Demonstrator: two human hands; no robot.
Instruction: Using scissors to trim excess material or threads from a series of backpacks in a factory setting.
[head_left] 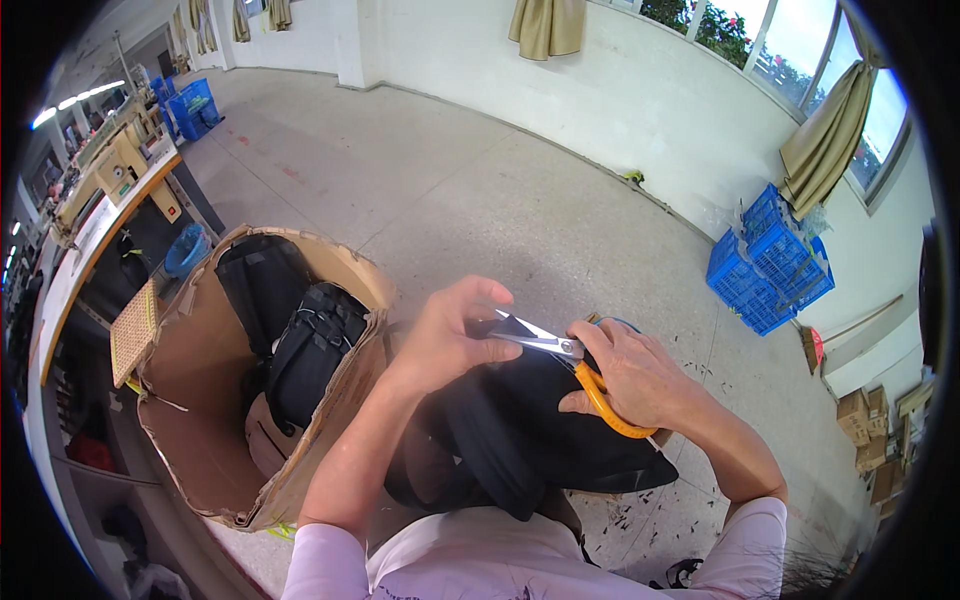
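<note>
The right hand grips orange-handled scissors, their blades pointing left across the top of a black bag that rests on the person's lap. The left hand pinches the bag's upper edge, fingers closed on the fabric just beside the blade tips. To the left, a cardboard box on the floor holds more black bags.

A speckled grey concrete floor meets a white wall; above the wall, bright windows with tan curtains; blue crates stacked at its foot.
</note>
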